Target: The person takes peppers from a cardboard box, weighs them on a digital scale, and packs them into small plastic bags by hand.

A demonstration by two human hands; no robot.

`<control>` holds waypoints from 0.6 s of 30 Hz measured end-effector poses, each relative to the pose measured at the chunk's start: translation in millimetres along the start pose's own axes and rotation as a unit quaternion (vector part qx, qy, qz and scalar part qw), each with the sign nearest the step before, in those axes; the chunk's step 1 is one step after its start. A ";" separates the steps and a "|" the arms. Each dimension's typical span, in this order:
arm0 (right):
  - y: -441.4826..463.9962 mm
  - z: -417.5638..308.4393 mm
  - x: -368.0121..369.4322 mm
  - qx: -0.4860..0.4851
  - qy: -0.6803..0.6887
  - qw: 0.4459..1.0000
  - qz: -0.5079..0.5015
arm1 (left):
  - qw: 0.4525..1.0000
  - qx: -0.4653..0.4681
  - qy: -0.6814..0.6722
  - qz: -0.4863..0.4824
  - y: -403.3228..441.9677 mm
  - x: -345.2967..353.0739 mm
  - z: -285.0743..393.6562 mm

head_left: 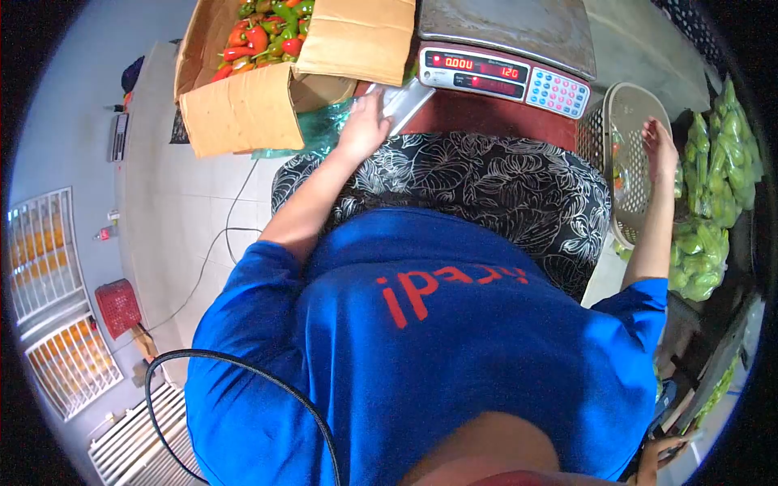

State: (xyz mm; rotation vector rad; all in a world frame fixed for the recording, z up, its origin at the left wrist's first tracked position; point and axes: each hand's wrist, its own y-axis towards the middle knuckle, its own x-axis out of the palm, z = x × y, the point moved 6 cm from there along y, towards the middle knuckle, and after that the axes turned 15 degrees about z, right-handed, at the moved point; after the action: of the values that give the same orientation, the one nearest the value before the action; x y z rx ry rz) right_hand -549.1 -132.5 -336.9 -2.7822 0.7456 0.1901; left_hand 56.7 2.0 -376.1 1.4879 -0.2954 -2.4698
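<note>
My left hand (pixel 362 128) lies at the edge of a whitish, shiny flat stack (pixel 409 104) that looks like clear plastic bags, its fingers stretched over the near end. Crumpled green plastic (pixel 320 128) is right beside it, under the flap of a cardboard box (pixel 243 113) full of red and green peppers (pixel 271 32). On the other side, my right hand (pixel 661 150) is over the rim of a beige plastic basket (pixel 636 93), fingers apart and nothing in them. Inside the basket sits a clear bag (pixel 620 166) with something reddish, hard to make out.
A digital scale (pixel 502 81) with a metal pan (pixel 510 28) stands ahead on a dark red surface. Bagged green vegetables (pixel 721 154) are piled right of the basket. A black cable (pixel 243 364) loops at the lower left. Another person's hand (pixel 668 444) shows at the lower right.
</note>
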 end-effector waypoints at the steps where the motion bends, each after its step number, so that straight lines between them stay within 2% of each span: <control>1: -23.1 -9.9 23.3 -0.033 -0.014 0.999 -0.016 | 0.999 0.017 0.032 0.010 -0.2 11.2 -2.4; 2: -57.1 -28.6 49.3 -0.069 -0.046 0.996 -0.040 | 0.997 0.034 0.063 0.019 -2.6 22.1 -5.5; 3: -82.1 -37.6 74.5 -0.098 -0.047 0.991 -0.079 | 0.983 0.119 0.116 0.081 -6.7 26.6 -1.8; 5: -145.5 -60.9 125.2 -0.148 -0.039 0.977 -0.145 | 0.992 0.096 0.068 0.042 -3.4 18.4 7.4; 7: -205.3 -64.7 172.4 -0.115 0.042 0.968 -0.218 | 0.994 0.096 0.037 0.032 -5.0 11.6 10.2; 9: -248.9 -55.8 209.2 -0.125 -0.038 0.941 -0.312 | 0.997 0.072 0.021 0.022 -8.2 9.0 3.2; 10: -272.2 -55.4 224.1 -0.209 -0.043 0.903 -0.373 | 0.998 0.061 0.014 0.017 -10.1 8.3 0.2; 11: -290.8 -60.6 229.4 -0.321 -0.115 0.859 -0.382 | 0.997 0.058 0.016 0.043 -11.6 5.4 -0.4; 14: -297.9 -26.2 238.5 -0.281 -0.158 0.812 -0.486 | 0.997 0.051 0.016 0.061 -12.5 -1.9 -1.5; 17: -280.0 1.9 240.8 -0.290 -0.272 0.756 -0.520 | 0.998 -0.045 -0.035 0.026 -11.9 -3.9 -8.4; 18: -279.0 2.8 240.8 -0.300 -0.302 0.735 -0.527 | 0.997 -0.045 -0.058 0.035 -11.5 -1.3 -11.9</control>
State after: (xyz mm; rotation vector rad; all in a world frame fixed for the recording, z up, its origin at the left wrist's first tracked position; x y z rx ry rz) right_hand -200.9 -12.4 -326.8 -2.8396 -1.2383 1.1495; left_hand 66.7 12.8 -383.9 1.2807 -0.2491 -2.4832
